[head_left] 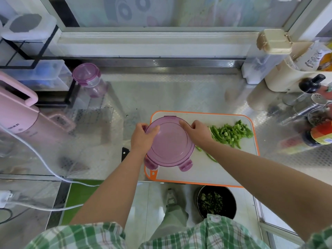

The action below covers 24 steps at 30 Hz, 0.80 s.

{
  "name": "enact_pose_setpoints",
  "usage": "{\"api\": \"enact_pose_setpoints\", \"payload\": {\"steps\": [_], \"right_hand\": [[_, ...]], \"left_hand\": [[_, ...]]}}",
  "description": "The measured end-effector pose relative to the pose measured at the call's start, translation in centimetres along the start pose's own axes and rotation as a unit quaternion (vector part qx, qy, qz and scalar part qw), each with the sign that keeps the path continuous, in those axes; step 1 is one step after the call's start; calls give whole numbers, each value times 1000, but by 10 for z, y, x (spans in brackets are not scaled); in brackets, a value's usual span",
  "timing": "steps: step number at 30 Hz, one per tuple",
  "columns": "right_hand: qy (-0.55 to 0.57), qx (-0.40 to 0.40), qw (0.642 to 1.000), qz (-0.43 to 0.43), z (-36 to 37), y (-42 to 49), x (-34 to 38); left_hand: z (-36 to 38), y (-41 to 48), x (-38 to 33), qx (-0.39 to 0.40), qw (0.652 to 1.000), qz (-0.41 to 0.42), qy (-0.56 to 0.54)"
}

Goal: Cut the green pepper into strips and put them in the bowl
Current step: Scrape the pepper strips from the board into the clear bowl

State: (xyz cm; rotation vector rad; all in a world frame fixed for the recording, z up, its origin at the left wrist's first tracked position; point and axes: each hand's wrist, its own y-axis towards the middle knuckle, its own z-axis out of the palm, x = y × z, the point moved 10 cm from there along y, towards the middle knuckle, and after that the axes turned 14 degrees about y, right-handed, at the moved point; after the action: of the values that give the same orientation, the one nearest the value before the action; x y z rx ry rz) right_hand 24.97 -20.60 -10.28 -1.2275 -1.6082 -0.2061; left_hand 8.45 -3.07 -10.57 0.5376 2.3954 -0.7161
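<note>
Lid (170,146) sits on cutting board's (224,168) left end, left hand (143,135) and right hand (197,131) both gripping its rim; pepper strips (231,133) on right end.

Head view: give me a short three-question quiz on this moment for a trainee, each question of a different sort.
1. True or false: the green pepper is still whole.
2. What do the left hand and the right hand grip? A) the purple lid B) a knife C) a sauce bottle
3. Fill in: the pepper strips lie piled on the cutting board, to the ___ of the lid.

Key: 1 false, since it is already cut into strips; 2 A, one hand at each side of its rim; 3 right.
</note>
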Motion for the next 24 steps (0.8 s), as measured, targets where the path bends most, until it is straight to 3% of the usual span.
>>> {"api": "enact_pose_setpoints", "payload": {"steps": [6, 10, 12, 16, 18, 24], "right_hand": [[105, -42, 993, 19, 0, -7, -22], [-11, -33, 999, 3, -4, -8, -16], [-58, -22, 996, -57, -3, -3, 5], [-99, 79, 980, -150, 33, 4, 49], [-121, 111, 980, -116, 43, 8, 42], [29, 100, 993, -54, 37, 7, 15]], "left_hand": [[9, 1, -12, -13, 999, 37, 3], [6, 3, -21, -6, 996, 91, 15], [5, 2, -29, 8, 992, 128, 10], [20, -4, -51, 61, 978, 197, 41], [28, -5, -51, 79, 973, 206, 65], [33, -7, -44, 90, 973, 187, 102]]}}
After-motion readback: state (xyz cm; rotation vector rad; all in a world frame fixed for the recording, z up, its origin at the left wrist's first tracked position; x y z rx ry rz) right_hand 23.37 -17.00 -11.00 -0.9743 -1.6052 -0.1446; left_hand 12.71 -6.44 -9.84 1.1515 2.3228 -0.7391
